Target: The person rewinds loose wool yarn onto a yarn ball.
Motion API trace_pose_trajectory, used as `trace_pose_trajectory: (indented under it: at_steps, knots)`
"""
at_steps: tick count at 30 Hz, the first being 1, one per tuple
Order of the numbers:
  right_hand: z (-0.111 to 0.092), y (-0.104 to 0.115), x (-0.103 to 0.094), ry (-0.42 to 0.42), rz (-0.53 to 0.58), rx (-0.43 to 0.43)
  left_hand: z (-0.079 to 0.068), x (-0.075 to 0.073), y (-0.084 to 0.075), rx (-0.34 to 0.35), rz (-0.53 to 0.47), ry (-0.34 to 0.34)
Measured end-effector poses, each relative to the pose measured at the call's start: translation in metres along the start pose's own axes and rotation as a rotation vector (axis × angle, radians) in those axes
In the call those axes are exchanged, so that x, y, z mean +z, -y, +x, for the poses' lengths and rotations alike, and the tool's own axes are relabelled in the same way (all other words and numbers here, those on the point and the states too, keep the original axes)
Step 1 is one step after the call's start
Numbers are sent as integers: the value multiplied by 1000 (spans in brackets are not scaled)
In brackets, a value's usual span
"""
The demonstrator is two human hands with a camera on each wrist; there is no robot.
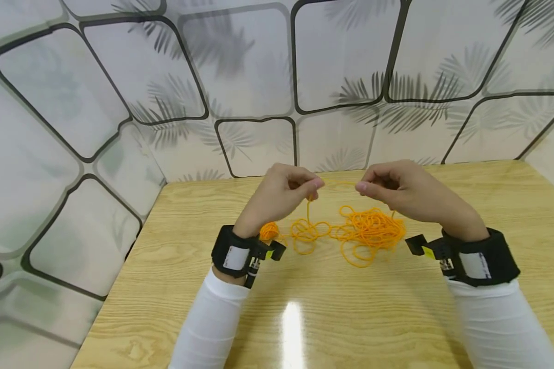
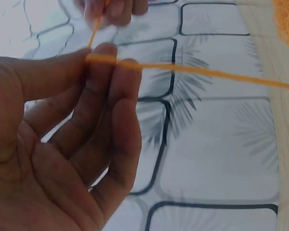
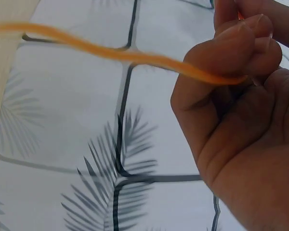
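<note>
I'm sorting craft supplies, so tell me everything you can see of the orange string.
The orange string is thin and looks like soft yarn. On the wood-grain table it lies as a loose, tangled heap, with open loops to the heap's left and a small wound ball beyond them. One strand rises to the left hand; a length spans to the right hand. Both hands pinch it; another strand hangs below the right hand.

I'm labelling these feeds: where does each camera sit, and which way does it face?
Head: worn on the head, facing forward and down at the table; left hand, right hand, white sleeves show.
Left wrist: on that wrist, facing the left hand, with right-hand fingers beyond.
Right wrist: on that wrist, facing the right hand, its palm showing.
Both wrist views share the orange string and patterned backdrop.
</note>
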State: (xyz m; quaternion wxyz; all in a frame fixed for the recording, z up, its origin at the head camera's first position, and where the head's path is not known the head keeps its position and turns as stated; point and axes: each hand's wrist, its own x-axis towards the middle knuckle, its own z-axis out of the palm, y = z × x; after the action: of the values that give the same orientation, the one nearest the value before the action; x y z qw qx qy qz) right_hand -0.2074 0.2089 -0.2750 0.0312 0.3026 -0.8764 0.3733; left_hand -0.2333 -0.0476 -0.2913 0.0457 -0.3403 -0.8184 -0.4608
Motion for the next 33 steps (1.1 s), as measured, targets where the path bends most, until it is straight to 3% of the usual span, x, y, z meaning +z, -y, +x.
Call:
trace_pose_trajectory:
  at_steps: [4, 7, 10, 12, 15, 19, 21, 23, 25, 29, 33]
  knots:
    - [-6, -4, -12, -64, -35, 17, -1, -5, 13, -147, 157, -179]
    - [-11, -5, -19, -118, -57, 44, -2, -6, 18, -306, 322, -251]
    - [-13, -5, -21, -143, -50, 63, -4, -5, 23, -443, 447, -248]
    - [-12, -6, -20, -136, -35, 45, -4, -3, 24, -482, 486, -191]
    - [-7, -6, -12, -94, -44, 5, -4, 5, 17, -416, 457, -24]
    - [3, -3, 6, -22, -57, -29, -1, 22, -3, -128, 280, 158]
    - [6, 0, 13, 14, -38, -28, 0, 30, -13, 22, 209, 184]
    - [8, 2, 17, 46, -19, -24, 0, 33, -19, 115, 160, 186]
    - [8, 3, 18, 64, -6, -23, 0, 33, -21, 141, 113, 176]
    - [7, 1, 14, 41, -20, -36, 0, 22, -14, 102, 19, 122]
    - [3, -2, 6, 4, -39, -26, 0, 6, -2, 40, 24, -7]
